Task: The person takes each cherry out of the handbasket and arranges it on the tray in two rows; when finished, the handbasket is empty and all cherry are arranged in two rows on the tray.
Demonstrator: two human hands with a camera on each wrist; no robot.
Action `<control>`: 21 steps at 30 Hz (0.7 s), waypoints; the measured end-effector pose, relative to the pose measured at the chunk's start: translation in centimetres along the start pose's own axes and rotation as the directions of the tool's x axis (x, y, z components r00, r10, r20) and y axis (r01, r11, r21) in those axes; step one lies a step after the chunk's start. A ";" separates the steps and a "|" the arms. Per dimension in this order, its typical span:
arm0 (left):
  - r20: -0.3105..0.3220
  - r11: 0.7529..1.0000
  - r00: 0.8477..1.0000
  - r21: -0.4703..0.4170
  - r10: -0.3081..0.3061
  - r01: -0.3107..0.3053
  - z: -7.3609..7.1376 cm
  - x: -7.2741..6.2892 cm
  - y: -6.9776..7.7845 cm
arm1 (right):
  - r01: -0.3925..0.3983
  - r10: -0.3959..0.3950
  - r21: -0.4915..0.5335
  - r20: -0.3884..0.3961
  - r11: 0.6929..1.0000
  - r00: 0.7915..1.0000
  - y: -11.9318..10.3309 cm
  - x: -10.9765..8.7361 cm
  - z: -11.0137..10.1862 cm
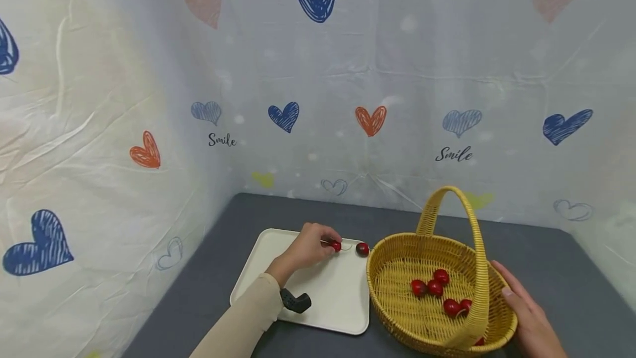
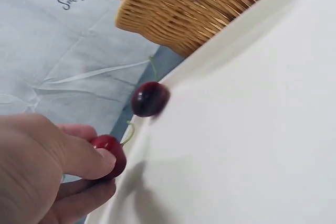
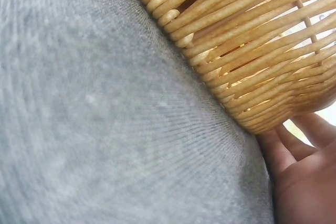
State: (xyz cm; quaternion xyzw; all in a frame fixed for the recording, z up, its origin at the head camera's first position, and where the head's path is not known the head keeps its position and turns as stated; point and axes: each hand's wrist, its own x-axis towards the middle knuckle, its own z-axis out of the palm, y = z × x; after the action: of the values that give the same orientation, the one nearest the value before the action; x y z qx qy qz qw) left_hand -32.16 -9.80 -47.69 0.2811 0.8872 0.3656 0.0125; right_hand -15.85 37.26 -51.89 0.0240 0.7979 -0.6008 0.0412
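My left hand (image 1: 307,246) is over the far part of a cream tray (image 1: 328,300), pinching a red cherry (image 2: 111,156) between thumb and fingers. A green stem sticks out from that cherry. Beside it, at the tray's far right corner, lies a darker cherry (image 2: 150,99) with its stem up. A yellow wicker basket (image 1: 395,297) with an arched handle stands right of the tray, several cherries (image 1: 435,288) on its floor. Against the basket's right side rests my right hand (image 1: 534,319), fingers extended along the outer wall and thumb at the rim.
Tray and basket stand close together on a dark grey tabletop (image 1: 199,297). A pale cloth (image 1: 328,82) printed with hearts hangs behind and at the sides. A black wrist mount (image 1: 296,301) juts from the left sleeve over the tray.
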 end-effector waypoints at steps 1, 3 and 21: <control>-0.004 1.000 1.000 0.017 0.000 0.000 0.2 0.1 0.0 | 0.002 -0.002 -0.002 0.001 1.000 1.000 0.0 0.0 0.0; -0.014 0.999 1.000 0.044 0.000 0.001 0.5 0.3 0.0 | 0.002 -0.002 -0.006 0.002 1.000 1.000 0.0 0.1 0.0; -0.033 0.983 0.999 0.182 -0.016 0.022 0.8 -0.3 -0.2 | 0.058 -0.058 -0.026 0.000 0.998 0.998 0.4 0.1 0.0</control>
State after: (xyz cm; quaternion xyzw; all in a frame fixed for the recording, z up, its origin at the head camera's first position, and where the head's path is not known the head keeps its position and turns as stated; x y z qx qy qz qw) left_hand -31.77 -9.56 -48.44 0.2669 0.9197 0.2871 -0.0236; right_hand -15.91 37.32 -52.28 0.0004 0.8061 -0.5914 0.0236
